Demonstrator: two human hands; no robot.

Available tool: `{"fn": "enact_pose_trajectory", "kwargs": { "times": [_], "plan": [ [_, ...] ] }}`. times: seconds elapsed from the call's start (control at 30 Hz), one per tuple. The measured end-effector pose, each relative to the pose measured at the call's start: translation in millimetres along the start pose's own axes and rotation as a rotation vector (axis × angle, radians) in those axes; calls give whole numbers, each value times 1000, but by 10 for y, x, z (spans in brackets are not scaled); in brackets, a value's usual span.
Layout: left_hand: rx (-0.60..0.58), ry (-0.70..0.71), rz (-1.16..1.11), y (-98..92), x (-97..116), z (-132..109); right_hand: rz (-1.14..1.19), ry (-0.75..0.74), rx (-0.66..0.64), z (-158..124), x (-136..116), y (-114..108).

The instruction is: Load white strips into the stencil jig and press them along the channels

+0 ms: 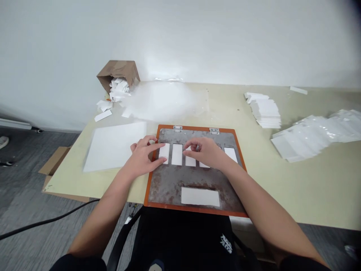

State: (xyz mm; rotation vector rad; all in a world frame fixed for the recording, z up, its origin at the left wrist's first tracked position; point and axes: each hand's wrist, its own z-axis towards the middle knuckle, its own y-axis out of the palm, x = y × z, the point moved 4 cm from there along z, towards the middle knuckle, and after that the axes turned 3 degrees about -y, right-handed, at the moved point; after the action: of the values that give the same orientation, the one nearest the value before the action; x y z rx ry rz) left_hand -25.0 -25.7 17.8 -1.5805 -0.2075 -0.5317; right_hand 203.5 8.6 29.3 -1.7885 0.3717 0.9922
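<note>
An orange-framed grey metal plate (172, 184) lies at the table's near edge, with a row of white rectangular cards (176, 154) set in slots across its middle and one wider white card (200, 196) near its front. My left hand (143, 156) rests at the plate's left edge, fingers stretched toward the leftmost card (164, 152). My right hand (205, 152) hovers over the row's middle, fingertips curled down on a card, hiding part of it.
A white sheet (114, 145) lies left of the plate. A tipped brown cardboard box (118, 73) spills white slips at the back left. Clear plastic film (169, 99) lies behind the plate. A card stack (265, 111) and plastic sleeves (316, 135) sit right.
</note>
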Motion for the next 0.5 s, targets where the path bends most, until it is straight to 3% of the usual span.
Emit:
{"fn": "enact_pose_trajectory", "kwargs": {
  "times": [0.5],
  "plan": [
    [-22,-11,16,-12,-4,8,4,4,-10,-1,14,6]
  ]
}}
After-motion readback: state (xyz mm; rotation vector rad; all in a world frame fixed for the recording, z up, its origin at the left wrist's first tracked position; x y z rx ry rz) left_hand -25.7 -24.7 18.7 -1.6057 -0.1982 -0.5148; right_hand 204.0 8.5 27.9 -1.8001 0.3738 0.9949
